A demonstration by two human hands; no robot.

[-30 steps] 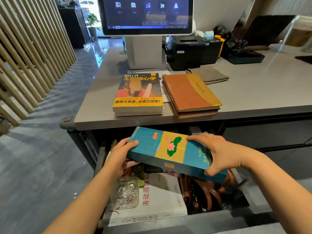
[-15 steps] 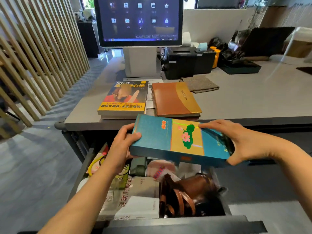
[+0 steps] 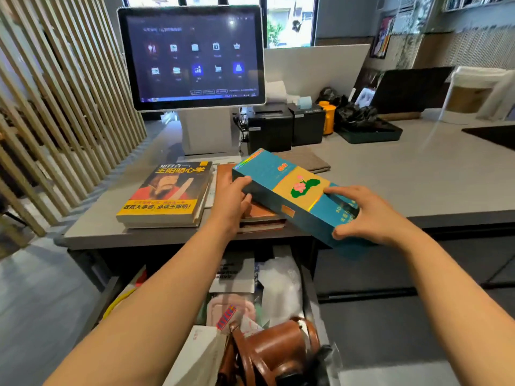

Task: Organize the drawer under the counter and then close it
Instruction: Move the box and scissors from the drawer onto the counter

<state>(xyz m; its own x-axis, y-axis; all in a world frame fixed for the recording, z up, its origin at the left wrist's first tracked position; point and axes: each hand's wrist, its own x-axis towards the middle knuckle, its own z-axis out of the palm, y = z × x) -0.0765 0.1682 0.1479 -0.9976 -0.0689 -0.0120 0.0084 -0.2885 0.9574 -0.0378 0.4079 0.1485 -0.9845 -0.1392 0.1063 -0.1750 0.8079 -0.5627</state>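
In the head view, both hands grip a long teal box [image 3: 295,195] with a yellow band and a pink lotus printed on it, held at the centre of the frame above the front edge of the grey counter [image 3: 418,176]. The left hand [image 3: 231,203] clasps the box's far-left end — thumb on top, fingers curled under and out of sight — and sits over a brown notebook [image 3: 259,215] that lies on the counter. The right hand [image 3: 367,215] wraps the near-right end, fingers spread across the top face and thumb against the near side; that end juts past the counter edge. The box is tilted, its left end farther away and higher in the frame. To the left of centre a book with a yellow and red cover [image 3: 167,193] rests on the counter, just beside the notebook. Below, in the lower middle of the frame, the drawer [image 3: 310,296] stands pulled out, crowded with a brown leather case [image 3: 276,349], a white plastic bag [image 3: 281,291], papers and a pinkish pouch [image 3: 231,310]. A touchscreen monitor [image 3: 192,57] fills the upper left-centre, with black printers [image 3: 270,126] beside its stand.
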